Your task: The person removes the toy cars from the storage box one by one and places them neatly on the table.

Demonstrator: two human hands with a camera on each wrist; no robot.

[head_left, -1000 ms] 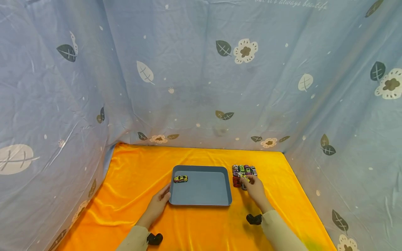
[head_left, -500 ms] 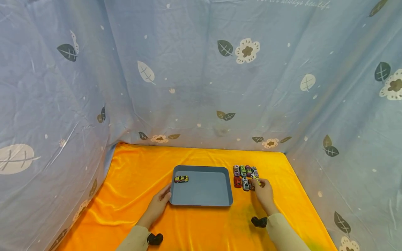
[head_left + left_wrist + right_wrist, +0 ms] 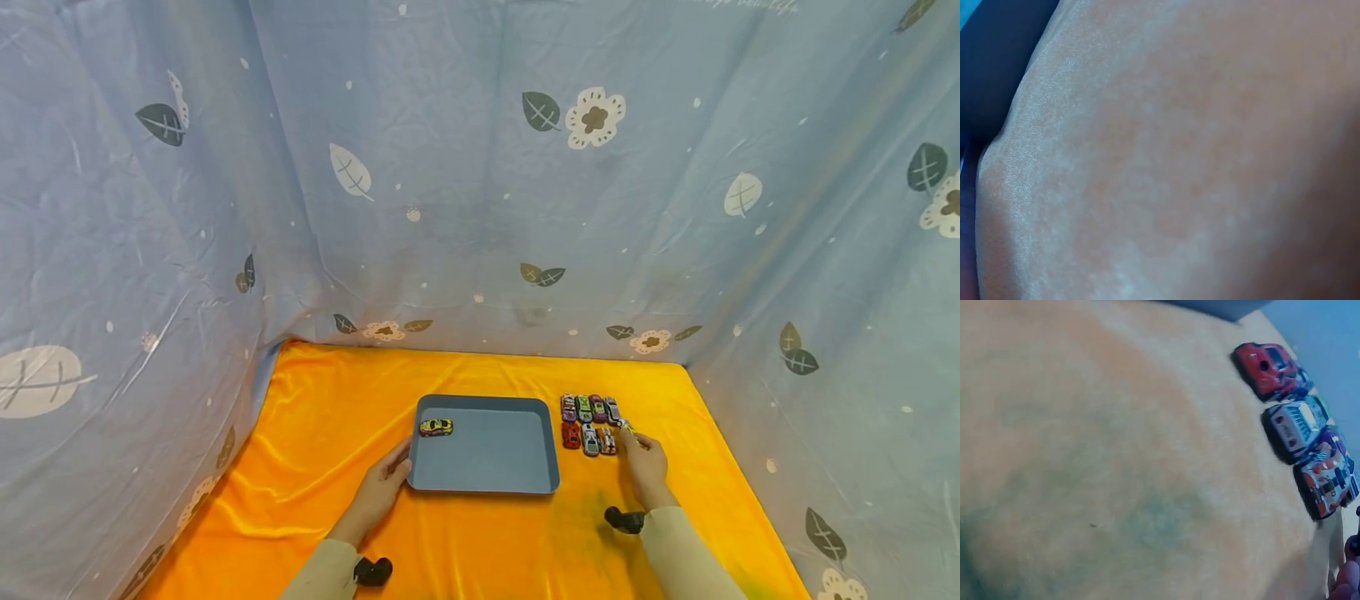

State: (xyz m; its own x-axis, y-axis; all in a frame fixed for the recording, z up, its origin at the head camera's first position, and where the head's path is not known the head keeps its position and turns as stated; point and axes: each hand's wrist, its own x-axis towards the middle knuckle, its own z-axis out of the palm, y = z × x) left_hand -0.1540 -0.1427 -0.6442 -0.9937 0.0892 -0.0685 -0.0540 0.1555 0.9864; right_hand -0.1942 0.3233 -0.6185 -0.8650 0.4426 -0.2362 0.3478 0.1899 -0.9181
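Note:
In the head view, a blue-grey tray (image 3: 487,454) lies on the orange cloth with a yellow-and-red toy car (image 3: 437,427) near its left wall. My left hand (image 3: 377,490) holds the tray's left side, thumb at the rim, the other fingertips hidden by the wall. My right hand (image 3: 647,468) pinches a small yellow-and-white toy car (image 3: 628,429), mostly covered by the fingers, at the right end of two rows of toy cars. The front row has a red car (image 3: 572,435), a white one (image 3: 591,440) and an orange-and-white one (image 3: 1327,481).
Behind the front row stand several more toy cars, among them a green one (image 3: 584,408) and a purple one (image 3: 597,408). Blue patterned curtain (image 3: 480,208) encloses the back and both sides of the orange cloth (image 3: 337,392).
My right hand has moved to the right with the yellow-and-white car, past the front row, uncovering the white and orange-and-white cars. My left hand stays on the tray. The view has shifted slightly.

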